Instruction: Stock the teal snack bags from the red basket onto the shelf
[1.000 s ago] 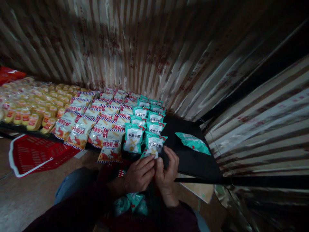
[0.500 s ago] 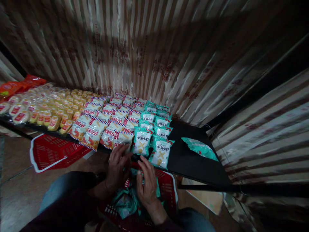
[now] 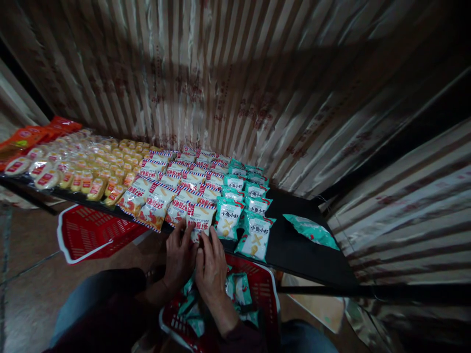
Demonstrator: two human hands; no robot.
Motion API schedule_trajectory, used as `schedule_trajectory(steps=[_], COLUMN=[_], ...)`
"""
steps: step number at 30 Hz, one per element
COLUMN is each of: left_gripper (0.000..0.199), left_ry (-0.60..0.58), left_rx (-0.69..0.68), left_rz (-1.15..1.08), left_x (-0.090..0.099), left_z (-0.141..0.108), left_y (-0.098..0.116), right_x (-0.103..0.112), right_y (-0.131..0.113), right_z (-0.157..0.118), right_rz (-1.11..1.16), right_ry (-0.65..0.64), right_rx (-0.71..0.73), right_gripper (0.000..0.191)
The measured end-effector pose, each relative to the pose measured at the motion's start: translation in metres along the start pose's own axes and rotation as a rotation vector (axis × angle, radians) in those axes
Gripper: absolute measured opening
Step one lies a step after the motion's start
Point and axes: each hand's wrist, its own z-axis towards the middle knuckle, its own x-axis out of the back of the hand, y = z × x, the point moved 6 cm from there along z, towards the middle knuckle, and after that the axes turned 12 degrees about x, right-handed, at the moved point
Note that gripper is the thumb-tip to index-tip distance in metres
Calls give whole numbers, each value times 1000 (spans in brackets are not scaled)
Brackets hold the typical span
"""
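Observation:
My left hand and my right hand are side by side at the shelf's front edge. Between them is a white snack bag with red lettering and a striped top edge, standing in the front row. Fingers of both hands are closed on its lower part, which they partly cover. Just right of it stand green-and-white snack bags in two columns. Matching white bags fill rows to the left. Below my hands, a red basket contains several green bags, partly hidden by my forearms.
One green bag lies flat on the black shelf at right. Small wrapped yellow and white snacks and orange packets occupy the left. Another red basket is under the shelf. A striped curtain hangs behind.
My right hand has moved left and up from above the basket to the white bag, beside my left hand. The view has shifted slightly, so the shelf appears farther right.

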Motion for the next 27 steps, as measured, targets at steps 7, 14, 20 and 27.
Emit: schedule_trajectory(steps=[7,14,20,27], left_gripper=[48,43,46,44], left_ry=[27,72,110,110], left_rx=[-85,-79,-112,-147], left_rz=[-141,-132,-164,-93], left_x=[-1,8,4,-11], left_z=[-2,12,25,31], left_y=[0,7,9,13], right_x=[-4,-3,-4,-6], right_y=[-2,-4,0,9], right_z=[2,11,26,35], right_rz=[92,146,148,120], right_ry=[18,54,41,11], right_rx=[4,39,77,76], right_gripper=[42,40,40,43])
